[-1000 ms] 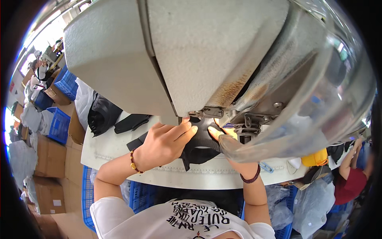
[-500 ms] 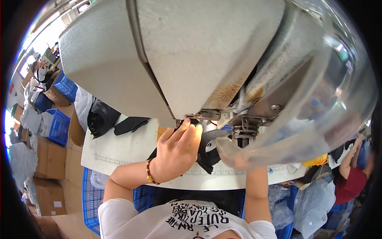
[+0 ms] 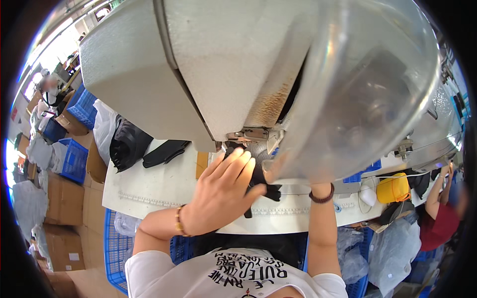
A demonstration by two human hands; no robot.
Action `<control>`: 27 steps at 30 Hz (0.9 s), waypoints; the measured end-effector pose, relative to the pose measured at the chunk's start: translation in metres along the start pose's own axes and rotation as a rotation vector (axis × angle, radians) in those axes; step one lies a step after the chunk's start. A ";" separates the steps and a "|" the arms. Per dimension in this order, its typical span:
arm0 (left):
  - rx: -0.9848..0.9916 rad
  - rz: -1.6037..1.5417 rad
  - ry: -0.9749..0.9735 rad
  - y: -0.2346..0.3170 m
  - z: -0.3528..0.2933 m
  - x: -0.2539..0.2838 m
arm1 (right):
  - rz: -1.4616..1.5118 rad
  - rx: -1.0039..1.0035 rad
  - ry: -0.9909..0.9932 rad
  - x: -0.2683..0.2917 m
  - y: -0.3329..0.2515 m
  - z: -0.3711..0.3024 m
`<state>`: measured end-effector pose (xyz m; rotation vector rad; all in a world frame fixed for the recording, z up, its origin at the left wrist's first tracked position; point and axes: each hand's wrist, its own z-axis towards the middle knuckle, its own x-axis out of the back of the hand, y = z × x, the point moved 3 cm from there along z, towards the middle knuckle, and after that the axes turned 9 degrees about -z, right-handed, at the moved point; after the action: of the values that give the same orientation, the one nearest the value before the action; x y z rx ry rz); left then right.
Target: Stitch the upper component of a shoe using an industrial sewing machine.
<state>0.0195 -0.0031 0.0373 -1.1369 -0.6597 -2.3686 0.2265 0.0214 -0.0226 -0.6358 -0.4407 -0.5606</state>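
Observation:
A pale grey sewing machine [image 3: 233, 64] fills the upper middle. Its metal presser parts [image 3: 248, 134] sit low, just beyond my left fingertips. My left hand [image 3: 221, 191] lies palm down on a black fabric piece [image 3: 259, 174], its fingers stretched out and the thumb apart. Part of the fabric is under the hand and the rest sticks out to the right. My right hand [image 3: 323, 171] reaches forward behind a clear plastic cover [image 3: 357, 94]. That cover blurs its fingers, so what they touch is hidden.
Black pieces [image 3: 166, 153] lie at the left of the white table [image 3: 144, 186], which has a ruler strip along its front. Blue baskets [image 3: 114, 248] stand below. Cardboard boxes [image 3: 62, 198] line the left floor. A yellow container [image 3: 392, 187] and another person [image 3: 439, 218] are at right.
My left hand has flattened, with its thumb now spread to the right. My right hand has moved forward and its wrist now shows. The clear cover appears shifted and larger in the view.

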 end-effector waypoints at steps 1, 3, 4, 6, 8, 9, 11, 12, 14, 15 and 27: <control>0.014 -0.264 -0.112 -0.003 -0.003 0.009 | -0.065 -0.011 0.004 0.008 -0.014 -0.003; -0.012 -0.309 -0.146 -0.014 -0.024 0.006 | -0.119 -0.071 0.011 0.013 -0.031 -0.012; 0.027 -0.166 -0.211 -0.017 -0.035 0.001 | -0.114 -0.141 0.059 0.012 -0.036 -0.017; 0.069 -0.049 -0.259 -0.033 -0.059 -0.018 | -0.072 -0.130 0.131 0.006 -0.058 -0.012; -0.023 0.113 -0.180 -0.050 -0.073 -0.045 | 0.053 -0.223 0.023 -0.013 -0.069 -0.011; -0.125 0.266 -0.098 -0.049 -0.068 -0.046 | 0.166 -0.320 -0.080 -0.021 -0.069 -0.015; -0.155 0.241 -0.021 -0.053 -0.056 -0.036 | 0.221 -0.344 -0.066 -0.032 -0.069 -0.022; -0.246 0.176 0.049 -0.052 -0.051 -0.030 | 0.276 -0.401 -0.029 -0.033 -0.069 -0.022; -0.315 0.129 0.193 -0.038 -0.039 -0.012 | 0.355 -0.464 -0.006 -0.036 -0.064 -0.028; -0.313 0.132 0.192 -0.031 -0.034 -0.004 | 0.358 -0.462 -0.007 -0.037 -0.067 -0.027; -0.192 0.117 0.090 -0.001 -0.024 -0.002 | 0.742 -0.591 0.171 -0.052 -0.079 -0.040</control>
<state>0.0054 -0.0159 0.0220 -1.1062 -0.3316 -2.4053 0.1473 -0.0394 -0.0452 -1.2312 0.1517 -0.0168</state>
